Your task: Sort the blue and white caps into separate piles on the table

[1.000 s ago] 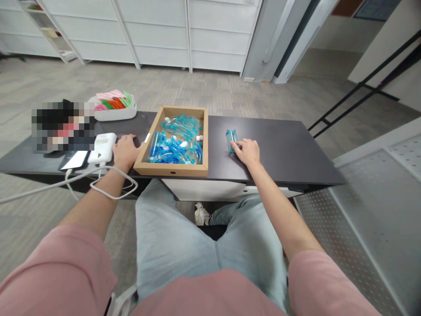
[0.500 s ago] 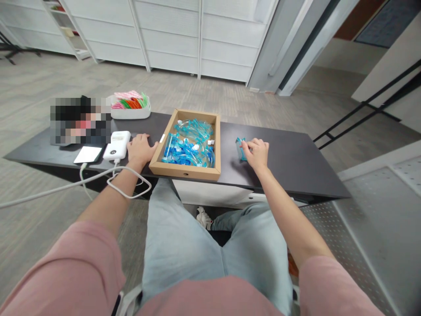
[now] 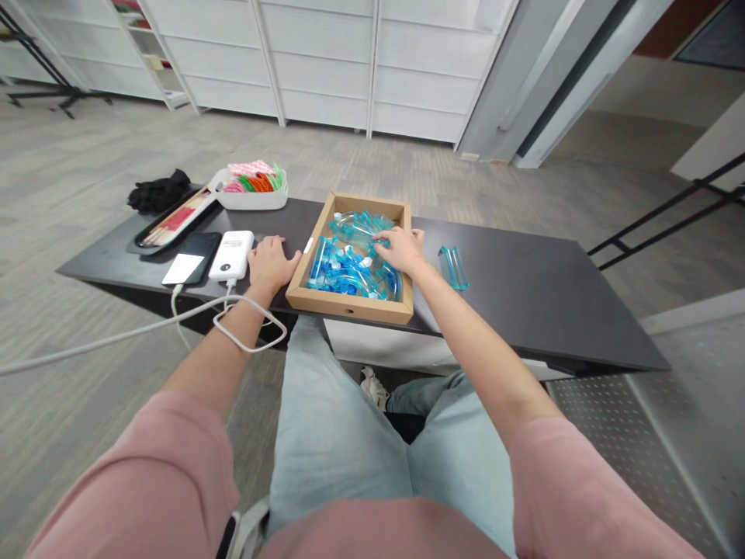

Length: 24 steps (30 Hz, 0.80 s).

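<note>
The left hand (image 3: 270, 265) still rests on the surface (image 3: 535, 291), fingers loosely spread, thumb at the cardboard box (image 3: 372, 309). The right hand (image 3: 403, 248) has moved left, over the box's blue parts (image 3: 343, 270); I cannot tell whether it grips any. The clear blue piece (image 3: 453, 269) it held now lies free, right of it.

It looks to me like an office, or a workroom in one. With the far side as twelve o'clock, a row of tall white panelled units (image 3: 326, 66) stands there, and a narrow white open shelf (image 3: 156, 56) at eleven. Streaky grey flooring (image 3: 203, 144) spreads wide before the long matte-black desk (image 3: 535, 291). A black metal stand (image 3: 67, 95) shows splayed feet at ten, a grey perforated metal panel (image 3: 620, 427) sits at four.
</note>
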{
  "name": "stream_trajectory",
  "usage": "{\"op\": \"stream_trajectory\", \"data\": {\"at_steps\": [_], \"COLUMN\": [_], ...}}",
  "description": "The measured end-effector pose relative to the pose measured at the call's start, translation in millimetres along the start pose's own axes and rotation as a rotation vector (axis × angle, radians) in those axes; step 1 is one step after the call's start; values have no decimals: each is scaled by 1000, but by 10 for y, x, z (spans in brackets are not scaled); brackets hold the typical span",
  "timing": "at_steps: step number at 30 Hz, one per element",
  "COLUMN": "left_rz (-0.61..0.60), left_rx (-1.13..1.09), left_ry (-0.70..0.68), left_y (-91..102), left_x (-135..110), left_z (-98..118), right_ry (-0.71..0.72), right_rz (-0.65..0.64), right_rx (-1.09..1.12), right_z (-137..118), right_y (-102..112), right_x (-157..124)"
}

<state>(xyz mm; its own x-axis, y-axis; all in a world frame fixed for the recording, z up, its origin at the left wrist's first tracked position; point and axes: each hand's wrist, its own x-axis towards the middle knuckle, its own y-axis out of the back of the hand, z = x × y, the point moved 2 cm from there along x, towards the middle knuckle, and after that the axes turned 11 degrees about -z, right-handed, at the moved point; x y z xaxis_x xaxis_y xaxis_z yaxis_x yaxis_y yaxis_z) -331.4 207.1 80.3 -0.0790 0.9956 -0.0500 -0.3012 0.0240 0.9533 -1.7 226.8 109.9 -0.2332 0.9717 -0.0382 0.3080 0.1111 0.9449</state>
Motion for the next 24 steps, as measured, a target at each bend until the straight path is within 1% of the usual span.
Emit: {"op": "stream_trajectory", "data": {"at_steps": [2, 4, 7, 9, 11, 14, 16, 18, 19, 21, 24], "left_rz": [-3, -13, -36, -44, -41, -36, -35, -38, -44, -64, -87], "left_rx": [2, 8, 25, 33, 38, 37, 38, 45, 53, 75, 114], "left_ry": [2, 12, 24, 20, 15, 17, 22, 30, 35, 44, 46], "left_y": [7, 21, 44, 53, 55, 52, 53, 61, 67, 77, 85], "left_x": [-4, -14, -30, -37, -39, -30, -23, -20, -19, -20, -15], "left_z": [8, 23, 45, 52, 52, 47, 49, 56, 60, 66, 66], "right_ry": [24, 77, 111, 62, -27, -189, -302, -399, -431, -442, -377], "right_rz": [67, 130, 271, 381, 469, 542, 545, 503, 468, 389, 309], "right_rx": [100, 167, 167, 134, 112, 120, 128, 126, 125, 123, 86], "right_z": [57, 155, 444, 760, 1152, 1757, 2074, 2273, 2327, 2360, 2300], "right_y": [30, 110, 297, 430, 535, 589, 535, 415, 339, 185, 22], "right_x": [-22, -66, -205, -373, -602, -1022, -1304, -1543, -1636, -1764, -1829]}}
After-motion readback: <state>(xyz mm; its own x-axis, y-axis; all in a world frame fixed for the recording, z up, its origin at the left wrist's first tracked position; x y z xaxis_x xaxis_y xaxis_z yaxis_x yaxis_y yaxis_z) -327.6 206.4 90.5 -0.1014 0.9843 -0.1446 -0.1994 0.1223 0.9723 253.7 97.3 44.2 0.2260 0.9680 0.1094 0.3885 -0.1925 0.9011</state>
